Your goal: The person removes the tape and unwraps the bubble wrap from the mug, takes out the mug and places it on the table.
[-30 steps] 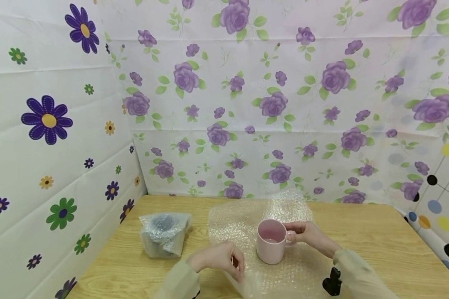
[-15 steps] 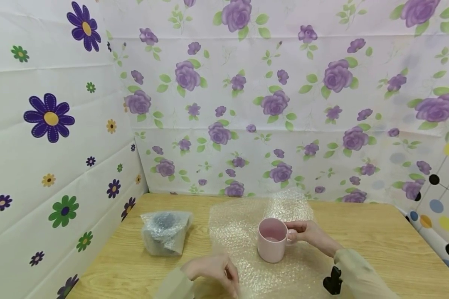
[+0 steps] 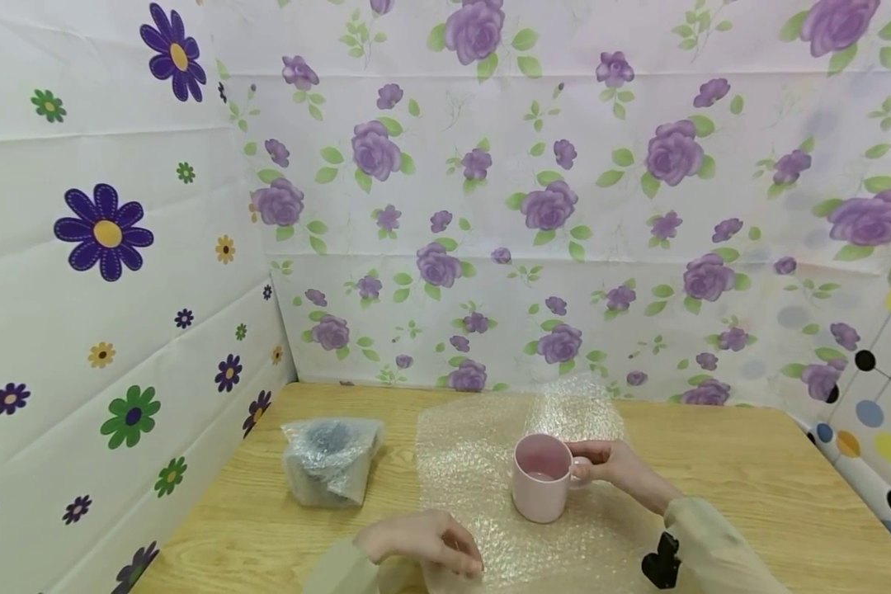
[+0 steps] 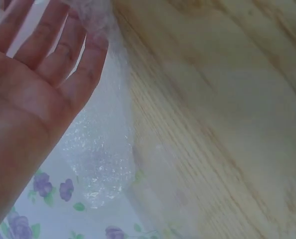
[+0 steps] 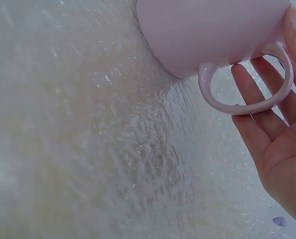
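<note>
A pink mug (image 3: 540, 480) stands upright on a sheet of bubble wrap (image 3: 483, 462). My right hand (image 3: 615, 470) pinches its handle from the right side. In the right wrist view, the fingers of the right hand (image 5: 282, 144) sit behind the mug handle (image 5: 247, 107) while the thumb lies up by the rim. My left hand (image 3: 426, 540) is low over the sheet's near left edge. Seen from the left wrist, the left hand (image 4: 43, 74) has fairly straight, relaxed fingers, their tips at the edge of the bubble wrap (image 4: 103, 164).
A bundle in bubble wrap (image 3: 332, 462), with something dark inside, sits on the left of the wooden table (image 3: 713, 445). Behind it rises a floral cloth wall (image 3: 445, 206). A flower-patterned cloth (image 3: 119, 330) borders the left side. A black wrist mount (image 3: 661, 563) shows on my right sleeve.
My left hand has let the wrap's near left edge down, and its fingers have loosened there. The right hand keeps its grip on the mug, which stays in place.
</note>
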